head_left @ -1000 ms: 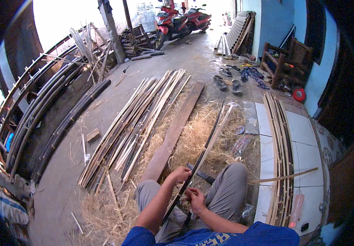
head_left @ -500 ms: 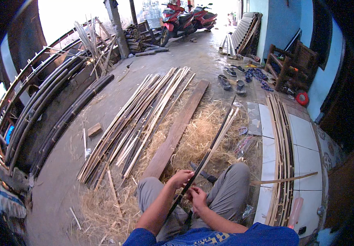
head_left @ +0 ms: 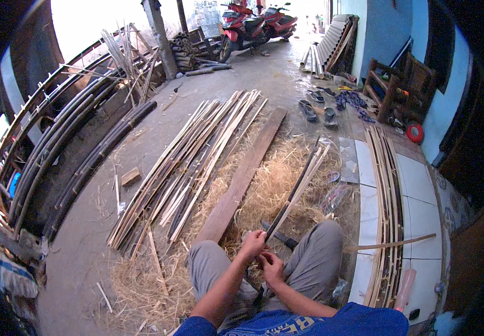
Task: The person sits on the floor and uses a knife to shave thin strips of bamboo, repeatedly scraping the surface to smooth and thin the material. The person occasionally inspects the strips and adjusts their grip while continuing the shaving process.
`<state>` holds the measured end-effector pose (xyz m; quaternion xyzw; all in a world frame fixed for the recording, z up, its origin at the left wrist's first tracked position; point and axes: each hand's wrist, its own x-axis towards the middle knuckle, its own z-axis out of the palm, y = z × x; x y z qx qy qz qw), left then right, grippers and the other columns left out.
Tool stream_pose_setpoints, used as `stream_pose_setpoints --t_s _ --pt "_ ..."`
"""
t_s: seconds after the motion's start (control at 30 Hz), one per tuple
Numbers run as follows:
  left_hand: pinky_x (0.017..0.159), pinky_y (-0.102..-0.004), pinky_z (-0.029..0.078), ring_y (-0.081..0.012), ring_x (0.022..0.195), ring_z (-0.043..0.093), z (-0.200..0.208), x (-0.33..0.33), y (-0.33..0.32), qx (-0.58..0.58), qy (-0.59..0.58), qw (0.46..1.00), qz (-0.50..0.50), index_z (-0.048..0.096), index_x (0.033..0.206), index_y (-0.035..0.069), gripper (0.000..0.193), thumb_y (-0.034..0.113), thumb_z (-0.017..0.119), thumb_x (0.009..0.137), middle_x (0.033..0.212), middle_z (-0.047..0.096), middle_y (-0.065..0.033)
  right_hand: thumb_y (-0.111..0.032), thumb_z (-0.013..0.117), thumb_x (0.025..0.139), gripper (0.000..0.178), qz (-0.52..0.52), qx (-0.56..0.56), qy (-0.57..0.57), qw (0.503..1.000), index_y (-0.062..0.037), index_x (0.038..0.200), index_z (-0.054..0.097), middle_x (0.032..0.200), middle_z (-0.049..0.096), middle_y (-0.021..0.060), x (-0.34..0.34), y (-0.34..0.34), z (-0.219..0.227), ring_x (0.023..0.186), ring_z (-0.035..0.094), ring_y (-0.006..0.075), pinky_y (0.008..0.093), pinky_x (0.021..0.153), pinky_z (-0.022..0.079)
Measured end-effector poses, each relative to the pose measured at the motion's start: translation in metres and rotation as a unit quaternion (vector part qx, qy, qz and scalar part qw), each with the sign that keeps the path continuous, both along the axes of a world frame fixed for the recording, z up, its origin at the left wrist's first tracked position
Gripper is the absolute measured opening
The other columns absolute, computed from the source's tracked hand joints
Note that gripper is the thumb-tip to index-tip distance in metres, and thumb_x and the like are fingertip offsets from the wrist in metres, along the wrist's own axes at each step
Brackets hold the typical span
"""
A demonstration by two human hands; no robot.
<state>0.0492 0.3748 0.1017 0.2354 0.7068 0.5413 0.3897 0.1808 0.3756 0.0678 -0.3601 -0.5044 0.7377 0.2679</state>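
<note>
The dark strip (head_left: 297, 187) and the pale strips (head_left: 305, 197) beside it run away from you on a slant, from between your knees toward the upper right, spreading slightly apart at their far ends. Your left hand (head_left: 253, 245) is the one higher along that long axis, its grip closed around the dark strip. Your right hand (head_left: 273, 269) sits just below and to the right, close in by the strips, its fingers drawn together; at this angle I cannot tell whether its grip pinches them or only touches. The near part drops behind your left forearm (head_left: 224, 290), so most of the visible length lies beyond your left hand.

The far ends show against the heap of shavings (head_left: 275, 173). To the left of the strips, the plank (head_left: 239, 185) slants much the same way, with the pile of strips (head_left: 189, 173) beyond it. To the right, past your right knee (head_left: 326, 238), the tiles (head_left: 421, 213) begin, carrying another bundle (head_left: 385, 207) lengthwise. A dark-handled tool (head_left: 287, 241) lies close by, just beyond your hands and between your knees, while the wider open floor (head_left: 85, 263) is off to your left
</note>
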Motion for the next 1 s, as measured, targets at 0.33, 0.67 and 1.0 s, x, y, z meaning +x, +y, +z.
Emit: stream_pose_setpoints --t_s 0.33,0.67,1.0 --pt "0.054 -0.0363 0.052 -0.0234 0.066 0.065 0.02 -0.009 -0.004 -0.119 0.111 0.983 -0.086 0.063 0.08 -0.005 0.038 0.032 0.07 0.081 0.076 0.063 -0.0159 -0.003 0.06 0.086 0.025 0.027 -0.024 0.016 0.999 -0.0014 0.111 0.062 0.096 0.066 0.0062 0.005 -0.016 -0.023 0.085 0.06 0.0143 0.0283 0.077 0.048" --pt "0.075 -0.0441 0.047 -0.0379 0.082 0.057 -0.013 -0.007 -0.003 -0.107 0.297 0.949 -0.016 0.066 0.078 -0.002 0.038 0.034 0.073 0.07 0.081 0.057 -0.0252 0.001 0.056 0.085 0.02 -0.009 -0.122 0.02 0.992 0.0002 0.105 0.06 0.097 0.065 0.0057 -0.002 -0.017 -0.028 0.085 0.059 0.0143 0.0278 0.078 0.046" --pt "0.071 -0.0436 0.046 -0.0373 0.077 0.058 0.009 0.005 -0.006 -0.032 0.334 0.941 0.038 0.067 0.079 -0.001 0.033 0.032 0.069 0.075 0.077 0.059 -0.0218 -0.005 0.061 0.083 0.014 0.008 0.056 -0.052 0.997 -0.0007 0.095 0.064 0.085 0.065 0.0024 -0.002 -0.013 -0.009 0.077 0.058 0.0124 0.0282 0.072 0.047"
